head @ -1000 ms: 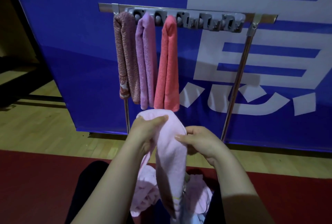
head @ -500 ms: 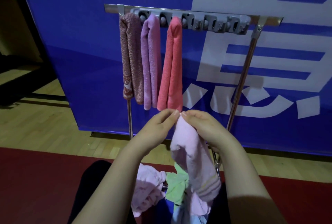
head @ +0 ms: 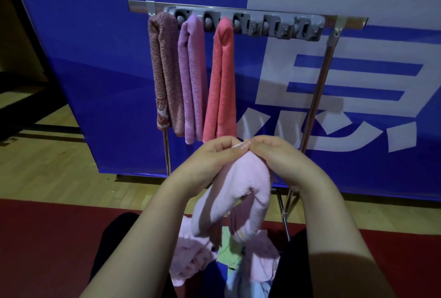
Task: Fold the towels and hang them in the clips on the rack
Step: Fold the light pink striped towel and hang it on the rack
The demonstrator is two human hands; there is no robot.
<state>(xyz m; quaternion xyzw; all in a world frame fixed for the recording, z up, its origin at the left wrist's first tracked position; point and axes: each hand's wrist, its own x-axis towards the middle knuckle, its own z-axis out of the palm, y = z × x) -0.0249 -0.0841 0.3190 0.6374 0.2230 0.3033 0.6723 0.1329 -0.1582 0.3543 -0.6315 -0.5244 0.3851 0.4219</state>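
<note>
Left hand (head: 214, 156) and right hand (head: 272, 154) hide the top of the pink towel (head: 243, 190) within their grip; below the grip, the towel pile (head: 191, 262) is cut off.

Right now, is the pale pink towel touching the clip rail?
Apart. The head view shows the left hand and right hand pinching the pale pink towel far below the clip rail.

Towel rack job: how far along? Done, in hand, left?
Done: three folded towels hang in clips: speckled towel, purple towel, coral towel.
In hand: left hand and right hand pinch the top of a pale pink towel.
Left: hang it in a free clip, then the pile below.
</note>
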